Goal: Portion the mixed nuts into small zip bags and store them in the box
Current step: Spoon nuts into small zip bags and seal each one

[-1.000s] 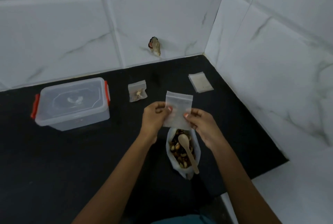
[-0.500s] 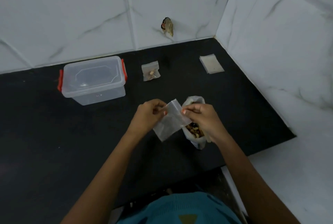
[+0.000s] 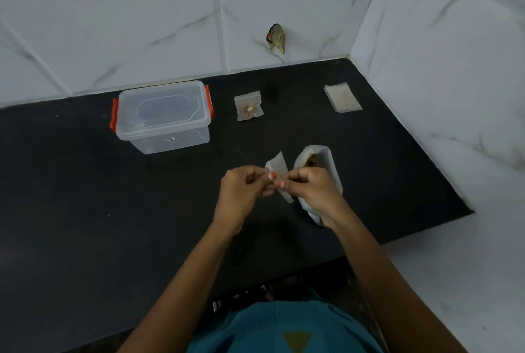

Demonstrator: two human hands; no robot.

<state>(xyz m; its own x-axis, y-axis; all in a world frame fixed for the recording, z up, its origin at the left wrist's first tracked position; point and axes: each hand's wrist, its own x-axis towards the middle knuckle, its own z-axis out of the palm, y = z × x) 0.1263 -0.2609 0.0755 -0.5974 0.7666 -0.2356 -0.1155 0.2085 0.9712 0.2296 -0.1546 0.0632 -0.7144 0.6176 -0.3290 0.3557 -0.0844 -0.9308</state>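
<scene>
Your right hand covers much of the nut bag; it and your left hand pinch a small zip bag, box beyond.

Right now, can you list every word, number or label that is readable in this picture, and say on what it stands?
Small sticker on the front wall of the clear box: dark marks, too small and blurred to read.
Held zip bag: no print visible.
Nothing else in view bears readable text.
</scene>
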